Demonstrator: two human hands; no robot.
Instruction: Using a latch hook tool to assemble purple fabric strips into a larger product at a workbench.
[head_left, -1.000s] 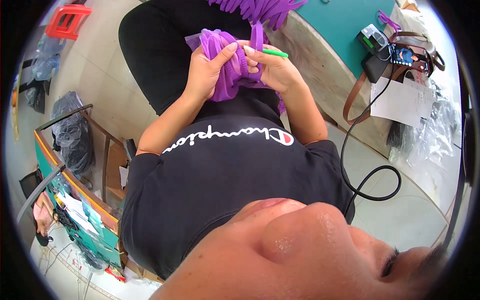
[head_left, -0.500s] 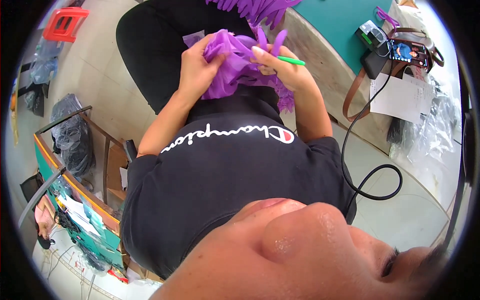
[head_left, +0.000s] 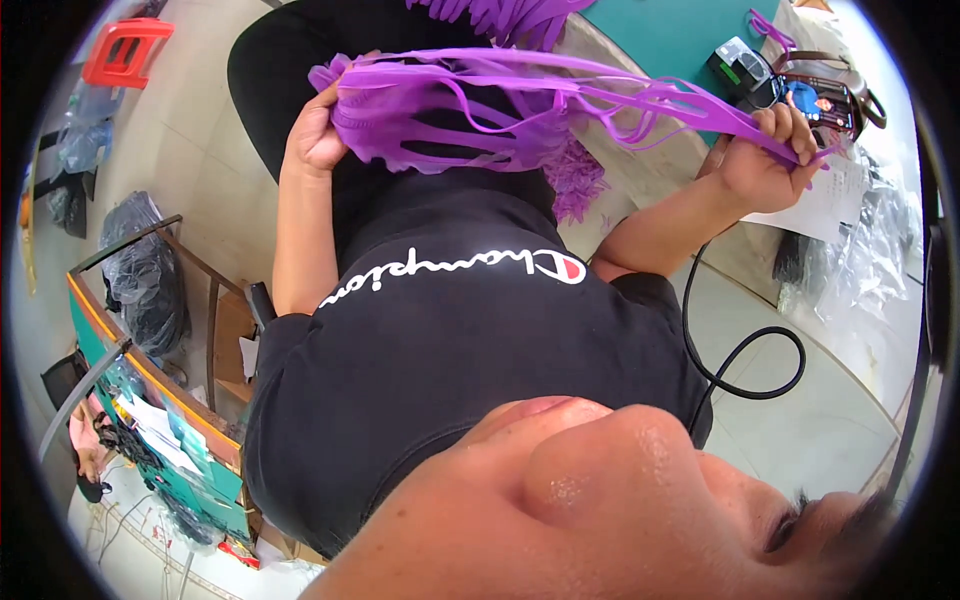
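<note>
A purple, thin, stretchy sheet with loose strips [head_left: 440, 125] is pulled out sideways between my hands above my lap. My left hand [head_left: 318, 135] is closed on its gathered left end. Far out to the right, my right hand [head_left: 765, 165] grips the drawn-together strips, their tips poking past the fingers. The strips run taut along the top, while several sag in loops beneath. A heap of purple finger-shaped pieces [head_left: 500, 18] lies at the far edge. Frilly purple scraps [head_left: 577, 180] show below the sheet. The green pen-like tool is not visible now.
A green-topped table [head_left: 650, 35] stands at the far right, with a phone [head_left: 825, 105], a small black device [head_left: 740, 68] and papers [head_left: 800, 215]. A black cable [head_left: 690, 300] loops beside me. Clear plastic [head_left: 860, 270] lies at right. A red stool [head_left: 128, 52] and green-topped table [head_left: 165, 420] stand left.
My hands have moved apart, the right one far to the right, stretching the bunched purple sheet into long strips. The green tool seen by my right hand has gone from sight.
</note>
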